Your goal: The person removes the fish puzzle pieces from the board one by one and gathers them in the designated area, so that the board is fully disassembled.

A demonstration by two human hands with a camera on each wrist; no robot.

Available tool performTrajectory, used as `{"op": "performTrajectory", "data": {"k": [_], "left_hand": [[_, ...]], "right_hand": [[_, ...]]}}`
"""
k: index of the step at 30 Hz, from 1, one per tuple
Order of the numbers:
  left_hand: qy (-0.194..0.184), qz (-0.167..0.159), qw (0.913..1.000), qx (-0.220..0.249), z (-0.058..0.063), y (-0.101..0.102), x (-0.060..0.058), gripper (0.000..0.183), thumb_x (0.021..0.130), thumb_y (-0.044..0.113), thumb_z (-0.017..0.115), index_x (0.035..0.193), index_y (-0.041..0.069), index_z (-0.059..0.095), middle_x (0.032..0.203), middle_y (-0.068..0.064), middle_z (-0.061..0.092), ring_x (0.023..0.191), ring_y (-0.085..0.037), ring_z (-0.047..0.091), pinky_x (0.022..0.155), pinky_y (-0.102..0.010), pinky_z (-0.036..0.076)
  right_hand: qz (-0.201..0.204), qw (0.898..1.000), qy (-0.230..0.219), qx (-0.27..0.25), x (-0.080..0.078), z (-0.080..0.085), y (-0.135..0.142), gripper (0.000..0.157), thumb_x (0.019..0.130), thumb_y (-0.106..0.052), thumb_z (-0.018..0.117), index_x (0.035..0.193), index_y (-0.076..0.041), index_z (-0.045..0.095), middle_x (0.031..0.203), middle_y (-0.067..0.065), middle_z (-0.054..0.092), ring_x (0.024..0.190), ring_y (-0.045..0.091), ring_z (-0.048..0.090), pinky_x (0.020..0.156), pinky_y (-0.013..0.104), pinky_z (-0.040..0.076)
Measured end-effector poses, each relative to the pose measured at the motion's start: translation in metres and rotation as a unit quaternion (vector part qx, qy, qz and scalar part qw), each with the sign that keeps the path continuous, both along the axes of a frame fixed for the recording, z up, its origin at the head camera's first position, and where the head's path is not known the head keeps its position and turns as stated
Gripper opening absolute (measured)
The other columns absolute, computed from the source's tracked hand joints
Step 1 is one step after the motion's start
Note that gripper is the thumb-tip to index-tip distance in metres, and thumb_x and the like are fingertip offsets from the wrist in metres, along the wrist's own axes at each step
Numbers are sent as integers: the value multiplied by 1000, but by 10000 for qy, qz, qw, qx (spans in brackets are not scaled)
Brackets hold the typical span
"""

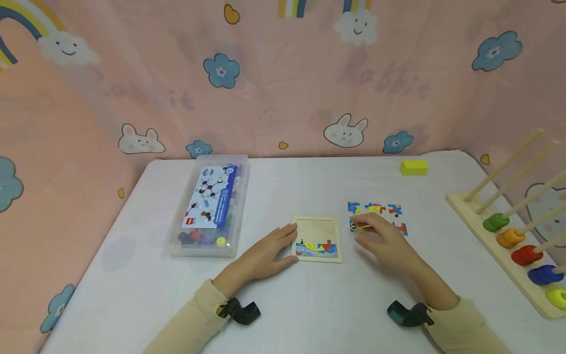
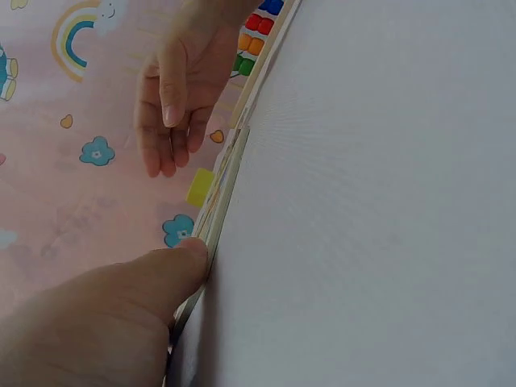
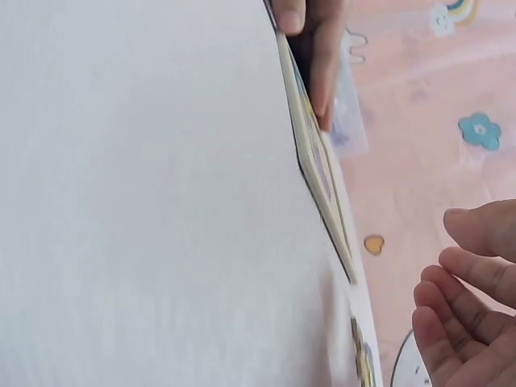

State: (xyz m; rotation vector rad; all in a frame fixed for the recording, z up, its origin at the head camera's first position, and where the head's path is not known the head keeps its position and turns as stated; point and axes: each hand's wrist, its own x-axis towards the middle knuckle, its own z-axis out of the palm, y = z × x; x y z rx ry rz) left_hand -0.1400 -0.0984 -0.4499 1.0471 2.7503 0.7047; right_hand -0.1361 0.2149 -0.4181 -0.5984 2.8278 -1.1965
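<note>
A square wooden puzzle tray (image 1: 316, 224) lies on the table, its bottom strip filled with colourful puzzle pieces (image 1: 316, 250). My left hand (image 1: 267, 253) rests against the tray's left edge; in the left wrist view its thumb (image 2: 189, 254) touches the rim. Loose puzzle pieces (image 1: 375, 208) lie in rows to the right of the tray. Over the nearer row hovers my right hand (image 1: 384, 241), hiding part of it. In the right wrist view, that hand's fingers (image 3: 472, 298) are loosely bent, with nothing visible between them and the thumb.
A clear plastic box (image 1: 174, 248) with coloured balls and a molecule label stands at the left. On the right is a wooden peg stand (image 1: 499, 250) with coloured rings. A yellow block (image 1: 414, 167) sits near the back edge, before a pink patterned cloth (image 1: 274, 88).
</note>
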Motion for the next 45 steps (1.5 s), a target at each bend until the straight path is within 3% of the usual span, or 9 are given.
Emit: {"op": "performTrajectory", "data": {"k": [4,13,20,31,45], "left_hand": [[186,25,9997,130,-4,-1,2,64,93,38,59,143,3,39,155,-6,30,143,-20,28,119,-34,22],[153,94,9996,232,-5,-2,1,64,92,39,60,144,5,40,154,-4,31,142,-18,28,118,-34,24],[159,72,9994,285,-3,-2,0,64,92,38,60,143,4,40,154,-4,32,142,-19,29,119,-34,23],[140,65,9993,338,-5,-2,0,64,92,37,62,142,3,42,154,-5,33,142,-18,29,118,-35,24],[180,68,9991,381,-5,-2,1,63,92,36,62,142,3,42,153,-5,33,141,-19,30,118,-34,24]], "right_hand": [[406,9988,-129,-225,1,1,-27,39,90,-11,63,128,-5,55,126,8,57,114,23,56,96,42,51],[920,9941,-396,-426,1,-1,-70,40,88,-8,65,127,-4,55,124,8,58,112,23,58,97,42,49],[842,9949,-474,-273,2,-7,-93,40,86,-9,66,125,-6,57,118,4,59,104,17,58,92,38,52],[687,9976,0,-17,5,-21,-104,40,81,-5,71,119,-2,61,116,5,54,107,20,55,93,41,50],[532,9978,-352,-169,3,-22,-104,35,80,-5,72,113,-6,61,115,4,53,100,16,53,89,33,50]]}}
